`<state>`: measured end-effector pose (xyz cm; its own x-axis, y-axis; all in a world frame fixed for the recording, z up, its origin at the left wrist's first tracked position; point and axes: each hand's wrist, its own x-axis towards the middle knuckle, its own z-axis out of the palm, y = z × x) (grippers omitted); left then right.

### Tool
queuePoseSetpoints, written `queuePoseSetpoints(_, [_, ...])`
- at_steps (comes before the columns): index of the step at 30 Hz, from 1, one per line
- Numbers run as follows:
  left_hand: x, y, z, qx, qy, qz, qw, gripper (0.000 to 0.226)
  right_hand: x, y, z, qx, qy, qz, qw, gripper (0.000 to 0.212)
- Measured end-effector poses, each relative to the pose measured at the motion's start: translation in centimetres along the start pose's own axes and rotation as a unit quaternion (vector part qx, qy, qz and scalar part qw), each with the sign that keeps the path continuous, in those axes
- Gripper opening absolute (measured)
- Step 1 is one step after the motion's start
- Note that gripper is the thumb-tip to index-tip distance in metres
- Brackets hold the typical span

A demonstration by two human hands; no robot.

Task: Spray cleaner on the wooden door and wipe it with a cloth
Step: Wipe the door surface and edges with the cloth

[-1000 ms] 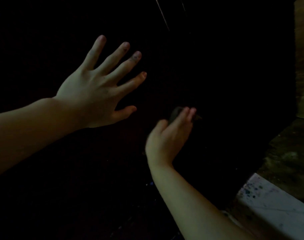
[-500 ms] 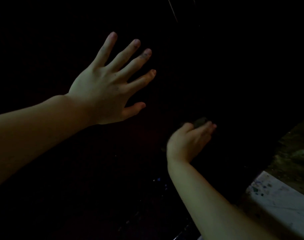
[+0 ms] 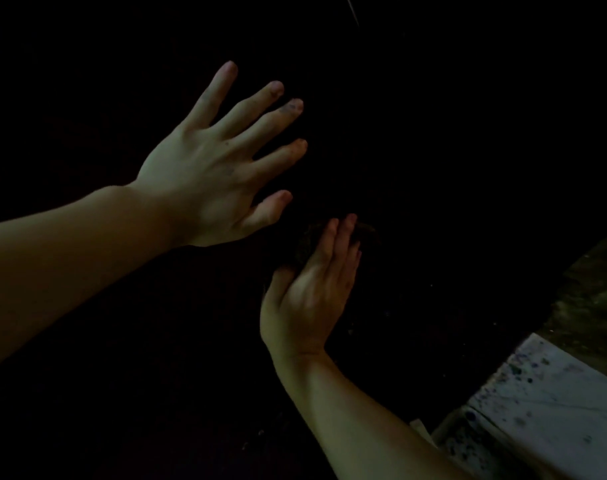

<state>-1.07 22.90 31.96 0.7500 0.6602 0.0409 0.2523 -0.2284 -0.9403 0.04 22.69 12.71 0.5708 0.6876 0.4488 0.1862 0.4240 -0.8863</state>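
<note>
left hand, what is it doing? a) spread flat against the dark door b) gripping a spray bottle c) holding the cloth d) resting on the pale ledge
a: the left hand lies with fingers splayed and straight on the dark door, holding nothing; the cloth is under the right hand.

Pale stone slab (image 3: 551, 407) at lower right, speckled with dark spots; rough dim floor (image 3: 593, 299) beyond.

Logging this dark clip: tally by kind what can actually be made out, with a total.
Hands: 2, left hand spread flat, right hand pressing the cloth
Cloth: 1, dark cloth, mostly hidden under the fingers
Door: 1, dark door
Pale speckled slab: 1
Spray bottle: 0 visible
Total: 5
</note>
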Motion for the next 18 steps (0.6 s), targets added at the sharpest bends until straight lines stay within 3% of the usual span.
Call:
queuePoseSetpoints(5, [0.1,0.1,0.0,-0.005,0.019,-0.003,1.0,0.065,-0.6,-3.7,0.5,0.019,-0.052,-0.154,0.986,0.059])
queuePoseSetpoints(8, [0.0,0.2,0.1,-0.002,0.016,-0.006,1.0,0.067,-1.2,-0.7,-0.1,-0.005,-0.063,-0.243,0.968,0.054])
queuePoseSetpoints(11, [0.0,1.0,0.4,0.018,-0.004,-0.021,1.0,0.072,-1.7,3.9,-1.0,-0.049,-0.052,-0.144,0.987,0.061])
queuePoseSetpoints(15, [0.1,3.7,1.8,0.057,-0.044,0.065,0.995,0.074,-0.8,4.6,-1.3,-0.007,-0.021,0.062,0.998,0.069])
queuePoseSetpoints(18, [0.1,4.5,2.1,0.05,-0.039,0.064,0.996,0.068,0.9,2.4,-0.9,-0.002,-0.006,0.045,0.999,0.067])
